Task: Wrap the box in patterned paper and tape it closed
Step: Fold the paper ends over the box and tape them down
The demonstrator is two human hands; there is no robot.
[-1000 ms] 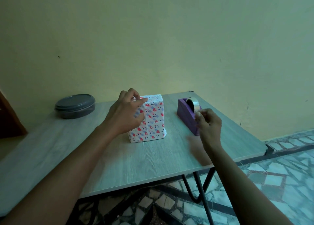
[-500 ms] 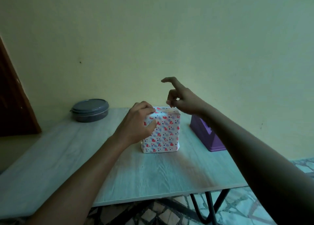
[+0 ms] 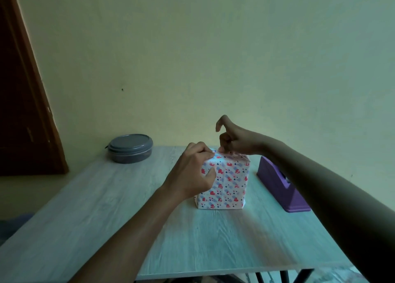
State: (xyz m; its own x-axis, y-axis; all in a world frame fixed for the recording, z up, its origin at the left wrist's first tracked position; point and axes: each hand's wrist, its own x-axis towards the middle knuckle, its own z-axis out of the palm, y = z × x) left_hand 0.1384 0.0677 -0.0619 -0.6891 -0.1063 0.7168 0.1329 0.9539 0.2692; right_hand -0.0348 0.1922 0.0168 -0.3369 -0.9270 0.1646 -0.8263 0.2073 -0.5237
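Note:
The box (image 3: 230, 182), wrapped in white paper with red hearts and blue marks, stands upright at the middle of the table (image 3: 102, 223). My left hand (image 3: 192, 173) grips its upper left corner, fingers curled over the top and thumb on the front face. My right hand (image 3: 235, 139) sits on the top fold with curled fingers pinching down at the left end and the index finger hooked upward. A pale glossy patch under those fingertips looks like clear tape; its edges are too faint to make out. The purple tape dispenser (image 3: 277, 186) stands right of the box, partly hidden by my right forearm.
A round grey lidded container (image 3: 130, 148) sits at the table's far left, near the yellow wall. A dark wooden door (image 3: 21, 112) fills the left edge. The table's front edge runs close to me, with black legs below it.
My right hand left the dispenser, swung over the box and came down onto its top fold. My left hand kept its grip on the box. The view shifted right.

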